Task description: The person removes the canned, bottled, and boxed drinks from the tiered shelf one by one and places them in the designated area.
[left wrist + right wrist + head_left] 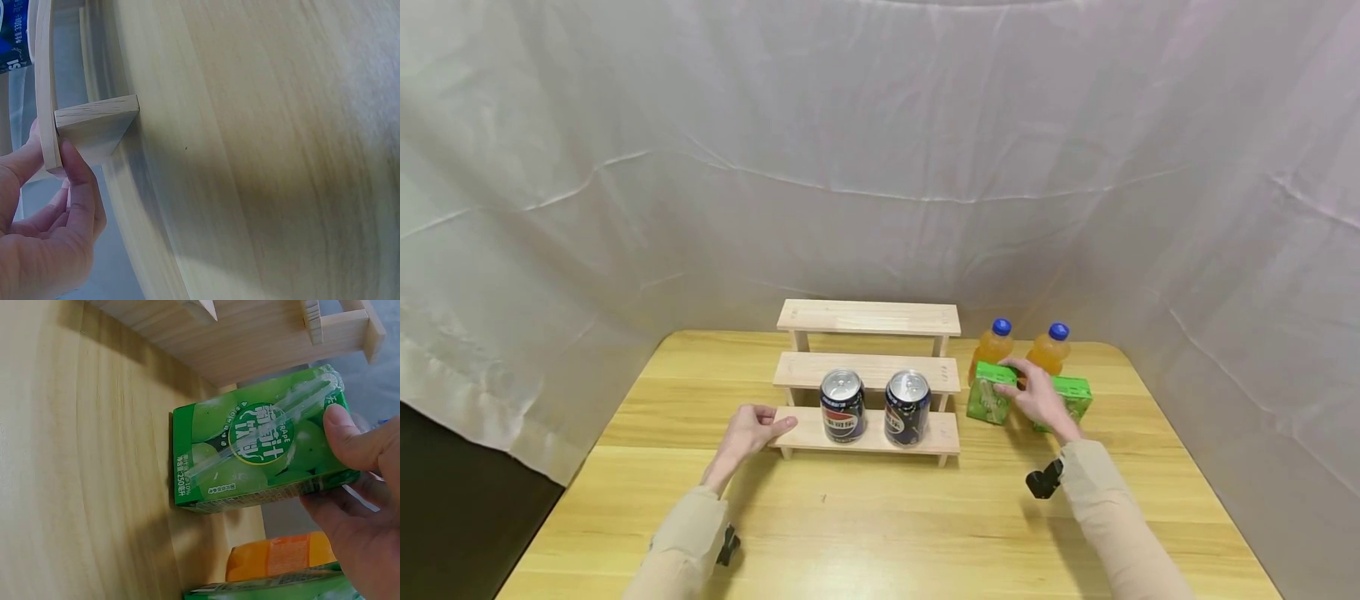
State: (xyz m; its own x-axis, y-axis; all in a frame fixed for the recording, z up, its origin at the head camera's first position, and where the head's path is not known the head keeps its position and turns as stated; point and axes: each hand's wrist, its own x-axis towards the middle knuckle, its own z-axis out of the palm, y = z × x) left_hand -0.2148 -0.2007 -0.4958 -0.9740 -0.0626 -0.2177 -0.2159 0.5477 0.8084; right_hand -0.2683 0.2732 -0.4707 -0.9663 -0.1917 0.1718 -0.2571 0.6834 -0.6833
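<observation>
A three-tier wooden display rack (pixel 868 317) stands on the table. My left hand (pixel 751 431) pinches the left end of its lowest shelf, thumb on one face and fingers on the other, as the left wrist view shows (pixel 53 250). Two dark blue cola cans (pixel 842 407) stand upright on that shelf. To the right of the rack, my right hand (pixel 1037 396) grips the top of a green grape juice carton (pixel 990 396) between thumb and fingers. In the right wrist view the carton (pixel 262 437) is upright, its base at the tabletop, with a straw along its front.
A second green carton (pixel 1072 396) stands to the right, partly behind my right hand. Two orange drink bottles (pixel 992 346) with blue caps stand behind the cartons. A grey curtain (pixel 880 167) hangs round the wooden table (pixel 880 533).
</observation>
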